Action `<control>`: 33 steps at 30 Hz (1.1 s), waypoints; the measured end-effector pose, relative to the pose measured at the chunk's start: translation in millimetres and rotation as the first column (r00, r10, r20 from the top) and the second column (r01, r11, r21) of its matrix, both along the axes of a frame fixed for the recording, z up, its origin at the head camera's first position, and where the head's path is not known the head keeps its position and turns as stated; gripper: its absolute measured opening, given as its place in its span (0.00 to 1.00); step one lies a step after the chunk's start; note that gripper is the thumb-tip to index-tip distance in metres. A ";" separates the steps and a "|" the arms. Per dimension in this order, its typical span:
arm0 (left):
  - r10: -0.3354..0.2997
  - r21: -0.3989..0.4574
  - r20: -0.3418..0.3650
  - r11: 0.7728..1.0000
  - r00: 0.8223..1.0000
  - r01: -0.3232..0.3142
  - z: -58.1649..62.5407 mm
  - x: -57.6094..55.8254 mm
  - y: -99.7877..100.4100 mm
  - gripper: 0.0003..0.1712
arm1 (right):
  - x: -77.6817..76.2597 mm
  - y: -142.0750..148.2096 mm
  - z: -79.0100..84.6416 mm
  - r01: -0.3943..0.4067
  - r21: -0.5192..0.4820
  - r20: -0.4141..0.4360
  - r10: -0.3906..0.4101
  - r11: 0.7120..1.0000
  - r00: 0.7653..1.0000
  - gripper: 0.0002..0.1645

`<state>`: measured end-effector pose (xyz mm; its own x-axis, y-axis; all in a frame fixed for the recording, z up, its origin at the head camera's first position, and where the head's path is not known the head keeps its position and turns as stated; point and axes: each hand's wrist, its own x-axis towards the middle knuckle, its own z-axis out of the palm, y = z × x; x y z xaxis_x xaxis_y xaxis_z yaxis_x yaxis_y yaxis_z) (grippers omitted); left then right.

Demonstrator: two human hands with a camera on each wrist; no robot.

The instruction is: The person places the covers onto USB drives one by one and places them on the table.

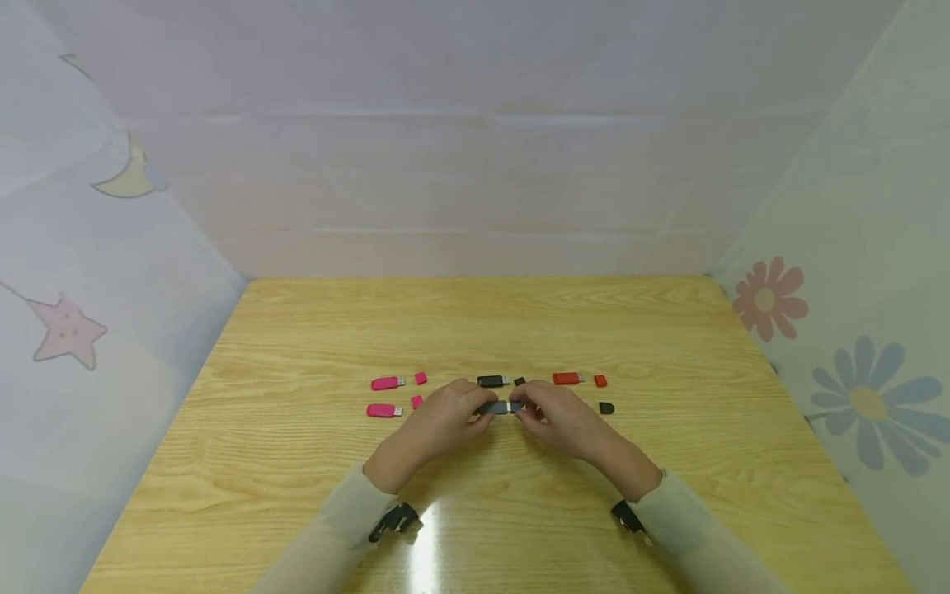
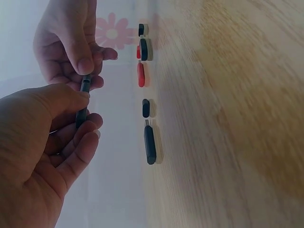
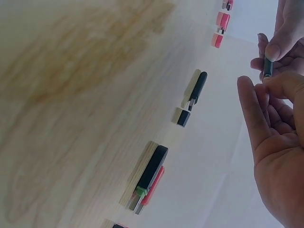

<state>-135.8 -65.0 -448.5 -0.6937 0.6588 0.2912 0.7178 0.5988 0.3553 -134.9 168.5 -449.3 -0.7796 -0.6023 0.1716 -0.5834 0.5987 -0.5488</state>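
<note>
Above the middle of the table, both hands hold a dark USB flash drive (image 1: 491, 407). My left hand (image 1: 443, 419) pinches its body between thumb and fingers. Opposite it, my right hand (image 1: 562, 419) pinches the dark cap (image 1: 517, 407) at the other end. A narrow silver band of the plug shows between body and cap in the head view. In the left wrist view the drive (image 2: 81, 114) is lifted off the wood, with the right hand (image 2: 71, 42) at its upper end. The right wrist view shows the drive (image 3: 268, 66) mostly covered by fingers.
Just beyond the hands lie a black drive (image 1: 491, 381) and its cap (image 1: 519, 381). Two pink drives (image 1: 385, 383) with caps lie left. To the right are a red drive (image 1: 567, 378), a red cap (image 1: 600, 380) and a black cap (image 1: 606, 407); another black drive (image 3: 153, 167) lies there.
</note>
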 end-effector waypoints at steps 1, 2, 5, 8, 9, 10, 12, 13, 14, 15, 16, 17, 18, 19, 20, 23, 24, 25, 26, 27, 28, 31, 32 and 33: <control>-0.002 -0.003 -0.003 1.000 1.000 0.002 -0.1 0.1 0.0 0.08 | 0.4 -0.2 0.2 0.001 0.001 0.001 -0.001 1.000 1.000 0.09; -0.007 -0.005 -0.006 1.000 1.000 0.007 -0.3 0.1 0.0 0.08 | 0.7 -0.2 0.4 -0.001 0.003 -0.001 0.001 1.000 1.000 0.09; -0.023 -0.002 -0.013 1.000 1.000 0.023 -0.5 0.0 0.2 0.08 | 1.4 -0.8 1.0 -0.004 0.013 -0.008 0.004 1.000 1.000 0.08; -0.036 0.001 -0.014 0.999 0.999 0.036 -0.6 -0.3 1.1 0.07 | 1.8 -1.4 1.8 -0.008 0.021 -0.023 0.008 1.000 1.000 0.08; -0.038 0.000 -0.015 0.999 0.999 0.038 -0.7 -0.5 1.3 0.06 | 2.0 -1.6 2.1 -0.008 0.023 -0.027 0.008 1.000 1.000 0.08; -0.038 -0.004 -0.017 0.999 0.999 0.038 -0.7 -0.6 1.7 0.06 | 2.1 -1.9 2.4 -0.009 0.025 -0.032 0.010 1.000 0.999 0.08; -0.038 -0.013 -0.021 0.999 0.999 0.038 -0.5 -0.6 2.4 0.06 | 2.4 -2.5 2.8 -0.011 0.027 -0.038 0.012 1.000 0.999 0.08; -0.039 -0.017 -0.024 0.999 0.999 0.038 -0.2 -0.6 2.8 0.06 | 2.5 -2.7 2.8 -0.011 0.028 -0.041 0.013 1.000 0.999 0.08; -0.040 -0.021 -0.027 0.999 0.999 0.039 0.2 -0.5 3.1 0.05 | 2.7 -2.8 2.9 -0.013 0.029 -0.044 0.014 1.000 0.999 0.08; -0.042 -0.022 -0.030 0.999 0.999 0.042 0.6 -0.4 3.3 0.05 | 2.8 -2.9 2.9 -0.013 0.029 -0.046 0.015 0.999 0.999 0.08; -0.045 -0.024 -0.033 0.999 0.998 0.045 1.0 -0.3 3.5 0.05 | 3.0 -3.0 3.0 -0.014 0.029 -0.048 0.015 0.999 0.999 0.08; -0.049 -0.024 -0.036 0.999 0.998 0.048 1.5 -0.1 3.7 0.05 | 3.1 -3.1 3.1 -0.014 0.028 -0.049 0.016 0.999 0.999 0.08; -0.051 -0.027 -0.041 0.998 0.998 0.050 1.6 0.0 3.7 0.05 | 3.3 -3.2 3.2 -0.014 0.027 -0.050 0.016 1.000 0.999 0.08; -0.053 -0.028 -0.045 0.998 0.998 0.052 1.9 0.1 3.9 0.05 | 3.4 -3.3 3.3 -0.015 0.025 -0.054 0.016 1.000 0.998 0.08; -0.054 -0.030 -0.049 0.998 0.997 0.052 2.1 0.2 4.0 0.05 | 3.5 -3.5 3.5 -0.015 0.024 -0.056 0.016 1.000 0.998 0.08; -0.048 -0.044 -0.067 0.998 0.997 0.046 2.5 0.3 4.5 0.06 | 3.5 -4.2 3.8 -0.015 0.020 -0.066 0.016 1.000 0.998 0.08; -0.046 -0.048 -0.071 0.998 0.996 0.043 2.7 0.3 4.6 0.06 | 3.5 -4.4 3.9 -0.014 0.020 -0.069 0.015 1.000 0.997 0.08; -0.045 -0.049 -0.079 0.998 0.996 0.042 2.8 0.3 4.8 0.06 | 3.5 -4.8 3.9 -0.013 0.020 -0.071 0.014 1.000 0.997 0.08; -0.044 -0.049 -0.084 0.998 0.996 0.040 3.0 0.3 4.9 0.06 | 3.6 -5.1 4.0 -0.010 0.020 -0.071 0.011 1.000 0.997 0.08; -0.044 -0.047 -0.089 0.998 0.995 0.040 3.0 0.2 4.9 0.06 | 3.7 -5.5 4.1 -0.008 0.020 -0.071 0.009 1.000 0.997 0.08; -0.047 -0.042 -0.095 0.998 0.994 0.043 3.1 0.1 4.7 0.06 | 3.8 -5.9 4.3 -0.005 0.019 -0.070 0.006 1.000 0.998 0.08; -0.051 -0.027 -0.102 0.998 0.994 0.048 2.4 -0.5 4.2 0.05 | 4.3 -7.8 5.2 0.006 0.021 -0.063 -0.005 1.000 0.998 0.08; -0.051 -0.025 -0.100 0.998 0.994 0.049 2.2 -0.8 4.0 0.05 | 4.4 -8.5 5.4 0.010 0.022 -0.058 -0.009 1.000 0.998 0.08; -0.053 -0.025 -0.100 0.998 0.994 0.050 1.9 -1.2 3.8 0.05 | 4.5 -9.2 5.5 0.013 0.024 -0.054 -0.012 1.000 0.998 0.07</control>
<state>-136.9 -61.2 -446.5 -0.6265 0.6999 0.3430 0.7794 0.5669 0.2668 -130.4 159.2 -443.7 -0.7771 -0.5970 0.1991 -0.6042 0.6191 -0.5016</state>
